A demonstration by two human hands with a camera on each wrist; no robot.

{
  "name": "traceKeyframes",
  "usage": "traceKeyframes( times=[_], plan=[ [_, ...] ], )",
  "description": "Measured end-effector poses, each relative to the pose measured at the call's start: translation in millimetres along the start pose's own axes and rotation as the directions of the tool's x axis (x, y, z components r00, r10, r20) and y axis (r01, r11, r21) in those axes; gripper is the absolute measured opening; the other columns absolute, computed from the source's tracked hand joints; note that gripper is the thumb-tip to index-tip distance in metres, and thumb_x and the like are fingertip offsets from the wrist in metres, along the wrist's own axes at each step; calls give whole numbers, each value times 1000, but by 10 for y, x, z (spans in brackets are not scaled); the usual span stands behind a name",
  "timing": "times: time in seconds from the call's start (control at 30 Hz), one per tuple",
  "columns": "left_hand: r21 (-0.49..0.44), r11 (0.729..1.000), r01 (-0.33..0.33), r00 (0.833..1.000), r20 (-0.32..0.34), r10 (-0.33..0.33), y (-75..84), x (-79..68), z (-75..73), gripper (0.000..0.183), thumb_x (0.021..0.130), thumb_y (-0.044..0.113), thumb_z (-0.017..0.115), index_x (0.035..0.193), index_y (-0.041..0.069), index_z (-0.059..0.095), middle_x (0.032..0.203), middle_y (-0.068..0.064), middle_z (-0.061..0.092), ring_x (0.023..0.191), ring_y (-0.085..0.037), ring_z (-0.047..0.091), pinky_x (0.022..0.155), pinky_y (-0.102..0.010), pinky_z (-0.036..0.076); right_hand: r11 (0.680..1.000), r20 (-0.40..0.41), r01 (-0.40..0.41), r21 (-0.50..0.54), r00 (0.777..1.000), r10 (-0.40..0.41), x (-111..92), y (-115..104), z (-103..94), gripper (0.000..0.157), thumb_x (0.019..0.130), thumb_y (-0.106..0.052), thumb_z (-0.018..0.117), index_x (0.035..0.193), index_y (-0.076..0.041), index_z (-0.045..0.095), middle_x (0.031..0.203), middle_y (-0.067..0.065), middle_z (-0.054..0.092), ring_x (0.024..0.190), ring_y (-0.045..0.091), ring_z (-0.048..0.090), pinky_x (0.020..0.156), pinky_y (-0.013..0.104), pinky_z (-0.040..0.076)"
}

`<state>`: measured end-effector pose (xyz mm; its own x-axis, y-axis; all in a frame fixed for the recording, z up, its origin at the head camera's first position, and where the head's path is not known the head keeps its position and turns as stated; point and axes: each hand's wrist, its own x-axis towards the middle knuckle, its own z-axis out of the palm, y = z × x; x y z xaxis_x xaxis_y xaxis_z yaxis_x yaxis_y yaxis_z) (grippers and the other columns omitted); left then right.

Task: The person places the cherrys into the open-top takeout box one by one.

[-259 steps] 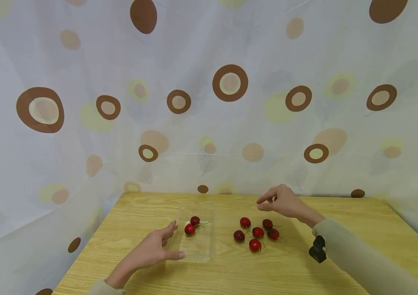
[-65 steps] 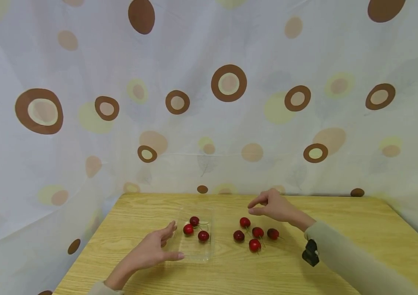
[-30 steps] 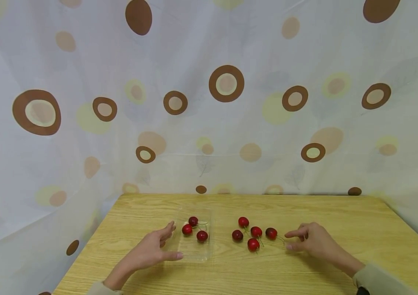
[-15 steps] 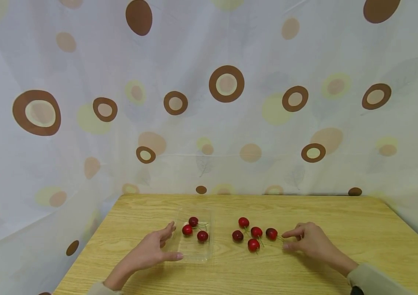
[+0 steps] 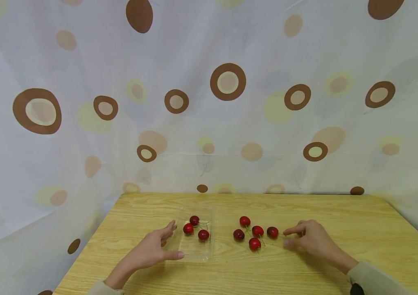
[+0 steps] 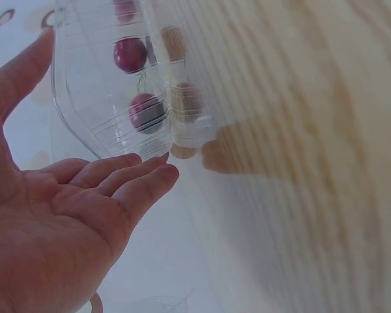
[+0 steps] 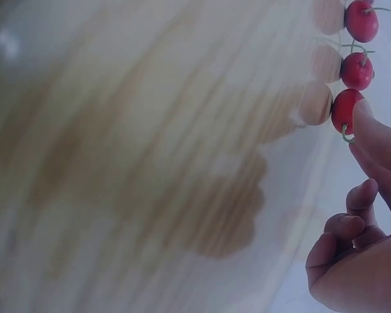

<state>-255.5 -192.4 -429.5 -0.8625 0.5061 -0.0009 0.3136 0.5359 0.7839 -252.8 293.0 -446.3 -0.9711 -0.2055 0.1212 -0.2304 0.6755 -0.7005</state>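
In the head view a clear plastic tray [image 5: 195, 248] lies left of centre with three cherries inside, one of them a dark red cherry [image 5: 203, 234]. My left hand [image 5: 151, 250] is spread at the tray's left side, thumb apart from the straight fingers; in the left wrist view the fingertips touch or nearly touch its wall. On the right, my right hand [image 5: 312, 241] has thumb and index finger at the stem of the rightmost cherry [image 5: 272, 232]. In the right wrist view they appear to pinch the stem, while the other fingers curl loosely. This cherry still sits on the table.
Several more cherries, such as a bright red cherry [image 5: 254, 244], lie grouped between the tray and my right hand. They rest on a wood-grain table [image 5: 223, 274]. A patterned curtain [image 5: 209, 123] hangs behind the table and along its sides.
A third cherry came into the tray earlier. My right hand moved from above the loose cherries down to the right, then slightly left to the rightmost cherry's stem. My left hand stayed put.
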Motion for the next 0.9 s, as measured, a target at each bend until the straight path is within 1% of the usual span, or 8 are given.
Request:
traceKeyframes(
  times=[0.27, 0.57, 0.9],
  plan=[
    [-1, 1000, 1, 1000, 0, -1, 17, 0, -4, 102, 94, 31, 82, 162, -13, 20, 162, -33, 34, 144, -52, 42, 113, -58, 43, 1000, -25, -2, -24, 1000, 2, 21, 27, -43, 27, 89, -19, 87, 108, -1, 83, 72, 1, 51, 64, 14, 39, 55, 26, 32],
    [-6, 1000, 0, 1000, 6, 0, 17, -2, -4, 102, 94, 32, 82, 161, -13, 20, 162, -34, 34, 144, -53, 40, 113, -59, 43, 998, -17, -62, -31, 998, 61, 23, 60, -61, 35, 87, -23, 89, 111, 1, 82, 68, 1, 46, 66, 16, 37, 55, 26, 30],
    [2, 1000, -6, 1000, 8, 6, 30, -3, -4, 102, 94, 33, 82, 161, -14, 20, 162, -34, 33, 144, -52, 41, 113, -58, 43, 999, -9, -27, -23, 1000, 27, 43, 72, -68, 30, 87, -17, 88, 109, 2, 82, 70, 1, 49, 65, 15, 39, 55, 25, 32]
  ],
)
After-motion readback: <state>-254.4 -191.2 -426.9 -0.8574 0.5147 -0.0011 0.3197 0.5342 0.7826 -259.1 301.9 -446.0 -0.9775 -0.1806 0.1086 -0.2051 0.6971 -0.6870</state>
